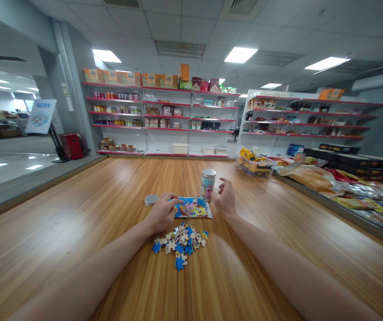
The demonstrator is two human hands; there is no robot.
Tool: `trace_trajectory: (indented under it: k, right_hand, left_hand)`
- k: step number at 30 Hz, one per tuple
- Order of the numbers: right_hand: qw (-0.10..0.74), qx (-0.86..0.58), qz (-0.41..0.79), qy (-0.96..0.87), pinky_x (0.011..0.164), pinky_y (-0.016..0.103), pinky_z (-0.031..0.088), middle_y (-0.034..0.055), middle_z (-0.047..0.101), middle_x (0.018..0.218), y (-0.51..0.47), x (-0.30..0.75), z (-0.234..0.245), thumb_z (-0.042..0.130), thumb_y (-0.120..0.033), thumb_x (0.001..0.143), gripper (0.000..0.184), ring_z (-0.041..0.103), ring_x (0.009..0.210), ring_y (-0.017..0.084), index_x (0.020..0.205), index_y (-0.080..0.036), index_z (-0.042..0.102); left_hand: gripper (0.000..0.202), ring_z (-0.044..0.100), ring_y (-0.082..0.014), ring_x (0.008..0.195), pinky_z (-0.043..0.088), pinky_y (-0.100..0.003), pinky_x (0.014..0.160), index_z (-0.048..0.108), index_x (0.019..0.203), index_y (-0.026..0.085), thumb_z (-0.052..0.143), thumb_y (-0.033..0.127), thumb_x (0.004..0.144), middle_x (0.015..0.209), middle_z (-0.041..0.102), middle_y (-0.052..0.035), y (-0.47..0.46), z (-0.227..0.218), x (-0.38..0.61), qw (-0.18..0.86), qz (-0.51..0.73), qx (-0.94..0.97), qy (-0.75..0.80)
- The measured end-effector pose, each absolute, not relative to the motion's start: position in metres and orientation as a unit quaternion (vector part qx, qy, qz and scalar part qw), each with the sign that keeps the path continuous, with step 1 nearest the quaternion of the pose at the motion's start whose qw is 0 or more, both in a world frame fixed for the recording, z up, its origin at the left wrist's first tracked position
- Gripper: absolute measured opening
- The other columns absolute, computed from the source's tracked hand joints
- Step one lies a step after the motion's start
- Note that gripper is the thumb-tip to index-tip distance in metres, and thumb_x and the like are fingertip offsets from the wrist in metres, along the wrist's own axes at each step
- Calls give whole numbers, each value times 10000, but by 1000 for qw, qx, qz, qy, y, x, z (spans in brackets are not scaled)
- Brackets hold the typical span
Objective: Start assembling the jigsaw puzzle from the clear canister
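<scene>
A pile of small blue and white puzzle pieces lies on the wooden floor between my forearms. Just beyond it lies a colourful cartoon picture sheet. My left hand rests on the sheet's left edge, fingers curled down onto it. My right hand hovers at the sheet's right end with its fingers loosely curled, close to an upright cartoon-printed tin. The tin's round metal lid lies flat to the left of my left hand.
A clear box with yellow toy trucks stands beyond the tin on the right. A low display of packaged goods runs along the right side. Shelves of products line the back wall. A grey step borders the floor on the left.
</scene>
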State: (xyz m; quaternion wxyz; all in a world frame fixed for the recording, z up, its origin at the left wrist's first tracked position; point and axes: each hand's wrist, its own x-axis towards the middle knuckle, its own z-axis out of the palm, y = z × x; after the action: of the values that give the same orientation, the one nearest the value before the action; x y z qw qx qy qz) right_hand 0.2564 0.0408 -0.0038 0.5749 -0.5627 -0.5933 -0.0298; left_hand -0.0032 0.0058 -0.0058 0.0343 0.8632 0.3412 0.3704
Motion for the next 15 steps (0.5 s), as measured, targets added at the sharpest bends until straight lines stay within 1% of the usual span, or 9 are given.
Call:
trace_trajectory:
  k: [2,4,5,7,9,10,12,14,15]
  right_hand:
    - [588,-550,-85,-587,595,300,400,16,516,763,37,258,-1,550,-247,682,331,493,642,184,998,-171,485]
    - [579,-541,-96,-602,546,284,336,-21,441,632,32,258,0,513,-212,676,144,434,564,165,807,-207,454]
    - [569,-536,-93,-617,527,280,303,-32,402,580,30,257,0,503,-203,677,100,403,528,154,718,-220,413]
    - [547,-522,-88,-649,509,279,251,-40,343,514,27,255,-1,498,-201,677,202,351,484,134,602,-226,312]
    - [530,-509,-85,-673,510,278,223,-39,319,492,26,252,-2,507,-213,676,282,320,473,122,562,-221,249]
    - [526,-505,-84,-680,511,276,214,-40,310,489,26,251,-3,510,-219,679,301,308,472,118,555,-219,236]
    - [523,-501,-83,-685,512,273,200,-41,290,485,26,250,-3,510,-228,690,323,286,471,114,550,-218,219]
    - [525,-498,-82,-686,509,271,189,-42,274,484,26,251,-4,503,-231,702,336,269,468,112,549,-219,204]
    - [525,-496,-83,-687,508,269,187,-43,270,484,27,251,-4,501,-232,703,339,263,467,111,550,-219,199]
  left_hand:
    - [397,546,-224,999,437,-377,919,689,1054,190,439,51,778,1022,611,-77,6,-4,-4,54,412,838,353]
    - [351,567,-211,928,443,-345,876,718,938,189,470,70,720,935,632,-57,9,-2,-6,123,478,779,388]
    - [313,577,-202,873,451,-324,832,725,864,187,486,89,688,876,639,-46,12,-2,-8,165,512,735,413]
    - [243,568,-177,718,449,-281,688,708,724,173,488,133,628,731,624,-30,19,-4,-14,235,573,632,466]
    - [222,497,-149,552,384,-249,534,663,660,154,455,173,586,597,560,-15,25,-6,-21,255,611,556,503]
    - [216,444,-133,487,340,-236,483,635,646,151,438,192,569,543,512,0,27,-7,-24,258,627,525,514]
    - [208,349,-110,416,269,-219,432,585,637,156,415,223,537,476,422,30,25,-5,-28,267,657,470,526]
    - [210,322,-102,410,248,-210,423,563,644,160,414,239,518,458,388,41,14,5,-26,276,677,442,520]
    - [209,329,-100,419,253,-209,426,561,647,160,422,241,513,463,395,38,6,15,-22,283,681,441,511]
